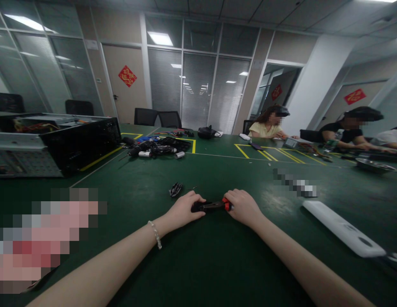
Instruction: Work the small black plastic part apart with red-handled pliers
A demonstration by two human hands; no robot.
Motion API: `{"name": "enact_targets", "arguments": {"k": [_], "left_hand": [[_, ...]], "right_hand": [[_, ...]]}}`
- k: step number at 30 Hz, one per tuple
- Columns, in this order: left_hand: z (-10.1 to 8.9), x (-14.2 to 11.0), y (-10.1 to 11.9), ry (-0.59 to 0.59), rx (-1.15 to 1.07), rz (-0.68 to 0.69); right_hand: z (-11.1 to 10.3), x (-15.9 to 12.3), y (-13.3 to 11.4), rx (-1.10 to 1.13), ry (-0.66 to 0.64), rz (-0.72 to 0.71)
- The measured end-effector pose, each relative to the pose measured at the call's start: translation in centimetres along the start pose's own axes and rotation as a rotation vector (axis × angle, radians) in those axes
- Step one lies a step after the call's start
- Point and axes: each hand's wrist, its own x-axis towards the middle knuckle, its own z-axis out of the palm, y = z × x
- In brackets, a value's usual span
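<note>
In the head view, my right hand (245, 208) is closed around the red handles of a pair of pliers (214, 206). The dark jaws point left, toward my left hand (186, 209). Thumb and fingers of that hand pinch a small black piece (196, 207) at the jaws' end; its kind is too dark to make out. Whether the jaws grip this piece cannot be seen. Just beyond my left hand, a small coiled bundle of black cable (176, 189) lies on the green table (201, 264).
An opened computer case (80, 145) stands at left. Farther back lies a heap of cables (163, 146) with a drill-like tool. A white power strip (344, 228) and a blurred-out object (294, 183) lie at right. Two people (267, 123) sit across the table, another partly visible.
</note>
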Motion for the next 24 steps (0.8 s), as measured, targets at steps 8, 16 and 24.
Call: {"name": "enact_targets", "arguments": {"k": [8,16,24], "left_hand": [[0.12,0.05,-0.11,0.026,0.023,0.027],[-0.19,-0.07,0.46,0.008,0.008,-0.006],[-0.07,-0.06,0.17,0.017,-0.006,0.005]], "right_hand": [[-0.21,0.02,-0.07,-0.006,-0.004,-0.005],[0.00,0.00,0.10,-0.006,-0.003,-0.006],[0.10,0.06,0.14,-0.016,0.002,-0.003]]}}
